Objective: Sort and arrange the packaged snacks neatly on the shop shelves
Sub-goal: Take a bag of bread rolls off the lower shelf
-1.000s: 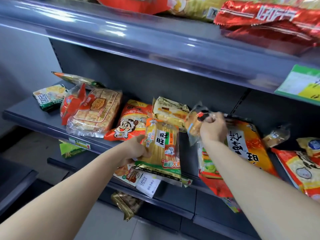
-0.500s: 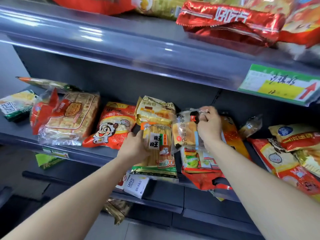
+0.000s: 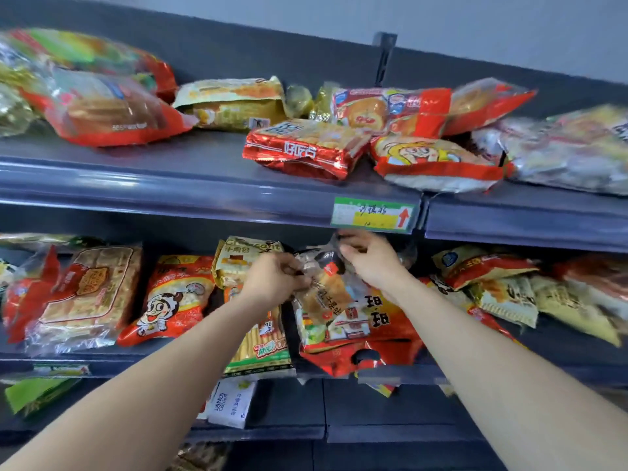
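A clear bread packet [image 3: 324,288] with a red sticker hangs in front of the middle shelf [image 3: 102,363], held by both hands. My left hand [image 3: 275,278] pinches its left edge. My right hand [image 3: 368,260] grips its crumpled top, just under the green and yellow price tag [image 3: 372,215]. Below the packet lie a yellow biscuit-stick pack [image 3: 260,348] and a big red and orange bag [image 3: 370,329]. A red cartoon-boy bag [image 3: 173,299] and a cream croissant bag [image 3: 243,261] lie to the left.
The upper shelf [image 3: 170,185] carries several snack bags, among them a shiny red pack [image 3: 304,147] and a cartoon-girl bag [image 3: 431,163]. More bags crowd the middle shelf's right end [image 3: 509,297]. A cracker pack [image 3: 90,294] lies far left. A white box [image 3: 231,404] sits on the lower shelf.
My left hand let go of the biscuit-stick pack and took the bread packet's left edge. The packet rose toward the price tag. The view tilted up, showing the upper shelf.
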Motion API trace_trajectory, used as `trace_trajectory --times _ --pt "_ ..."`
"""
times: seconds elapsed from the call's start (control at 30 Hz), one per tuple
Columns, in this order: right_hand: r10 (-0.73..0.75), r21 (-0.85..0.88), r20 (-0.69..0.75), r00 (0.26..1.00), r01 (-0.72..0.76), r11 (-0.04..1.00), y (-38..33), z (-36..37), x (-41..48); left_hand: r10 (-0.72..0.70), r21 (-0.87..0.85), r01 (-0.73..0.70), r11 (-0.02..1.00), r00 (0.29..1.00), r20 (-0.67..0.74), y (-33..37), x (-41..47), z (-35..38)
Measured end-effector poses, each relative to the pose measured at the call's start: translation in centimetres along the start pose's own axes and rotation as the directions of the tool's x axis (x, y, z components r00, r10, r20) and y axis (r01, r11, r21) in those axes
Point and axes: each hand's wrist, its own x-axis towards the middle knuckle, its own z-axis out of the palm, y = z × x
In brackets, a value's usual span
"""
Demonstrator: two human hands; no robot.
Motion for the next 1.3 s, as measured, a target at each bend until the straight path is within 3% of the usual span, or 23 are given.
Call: trace_trajectory --times 0.17,0.3,0.53,0.73,0.83,1.0,1.3 --pt "0.193 0.036 -0.093 0.977 -0.19 0.981 3.8 -6.0 -3.2 -0.089 -0.328 0.105 0.939 0.994 0.066 2.9 -1.5 3.7" --pt "0.365 0.228 0.023 0.931 -0.36 0.904 6.0 -10.9 -7.1 -0.132 -0.42 0.172 0.891 0.984 0.123 5.2 -3.1 8.1" --pt "0.377 0.351 -0.088 0.922 -0.326 0.878 10.1 -20.9 -11.7 -0.119 -0.475 0.209 0.855 0.97 0.213 10.2 -6.0 18.2" --pt "0.394 0.238 -0.038 0.918 -0.375 0.896 14.0 -29.6 -16.1 -0.141 -0.568 0.271 0.777 0.954 0.264 14.5 -8.5 27.6" --pt "0.379 0.166 -0.044 0.924 -0.368 0.915 16.3 -33.3 -17.9 -0.147 -0.575 0.313 0.756 0.937 0.317 16.1 -9.6 32.1" --pt "0.337 0.136 -0.174 0.925 -0.317 0.939 19.9 -37.9 -19.7 -0.14 -0.526 0.329 0.784 0.92 0.367 18.6 -10.7 38.3" --pt "0.35 0.198 -0.254 0.901 -0.306 0.931 26.4 -45.8 -17.8 -0.029 -0.35 0.135 0.927 0.956 0.293 23.3 -8.5 47.3"
